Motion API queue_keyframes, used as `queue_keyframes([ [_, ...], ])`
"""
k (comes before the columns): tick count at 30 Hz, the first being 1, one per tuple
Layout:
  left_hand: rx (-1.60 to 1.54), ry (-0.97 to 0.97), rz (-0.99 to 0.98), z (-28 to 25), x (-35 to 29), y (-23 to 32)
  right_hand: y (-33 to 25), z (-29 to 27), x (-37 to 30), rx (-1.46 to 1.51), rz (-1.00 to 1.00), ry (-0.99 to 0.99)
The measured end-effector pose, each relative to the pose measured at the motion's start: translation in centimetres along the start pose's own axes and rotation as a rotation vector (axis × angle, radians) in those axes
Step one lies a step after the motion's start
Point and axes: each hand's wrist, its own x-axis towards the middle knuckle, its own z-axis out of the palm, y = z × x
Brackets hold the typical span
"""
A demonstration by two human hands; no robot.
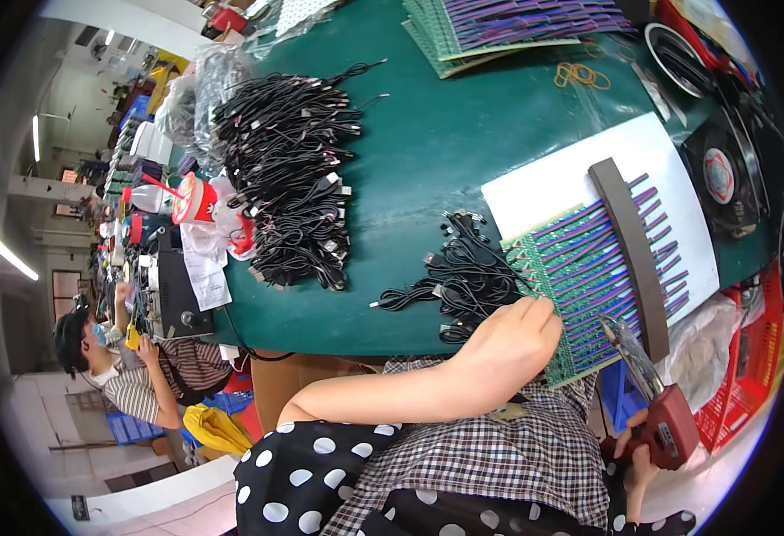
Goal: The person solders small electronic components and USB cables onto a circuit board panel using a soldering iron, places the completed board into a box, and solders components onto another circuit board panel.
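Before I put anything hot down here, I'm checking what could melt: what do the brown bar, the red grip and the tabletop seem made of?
Brown bar: matte, perhaps painted metal or wood; no clear grain shows.
Red grip: probably hard plastic, slightly shiny, with a moulded look.
Tabletop: likely rubber or vinyl sheet, from its even green and soft sheen.

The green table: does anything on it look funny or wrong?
Maybe the red-and-white drink cup, at the left, beside the big heap of black cables. A drink seems odd so close to those. I see no spill.
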Motion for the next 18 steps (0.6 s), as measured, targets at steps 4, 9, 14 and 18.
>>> queue_keyframes([
  [4, -0.035, 0.185, 0.037, -2.7, -0.7, -2.3, 0.3, 0.0, 1.0, -0.047, -0.083, 0.010],
  [9, 0.036, 0.590, -0.673, -10.9, -4.9, -9.0, -0.1, 0.8, 0.9, -0.062, -0.058, 0.012],
  [14, 0.430, 0.553, -0.633, -11.5, -7.9, -13.3, -0.6, 1.2, 1.3, -0.050, -0.001, -0.011],
  [18, 0.325, 0.550, -0.616, -10.6, -8.2, -15.2, -0.8, 1.4, 1.0, -0.049, -0.032, 0.038],
])
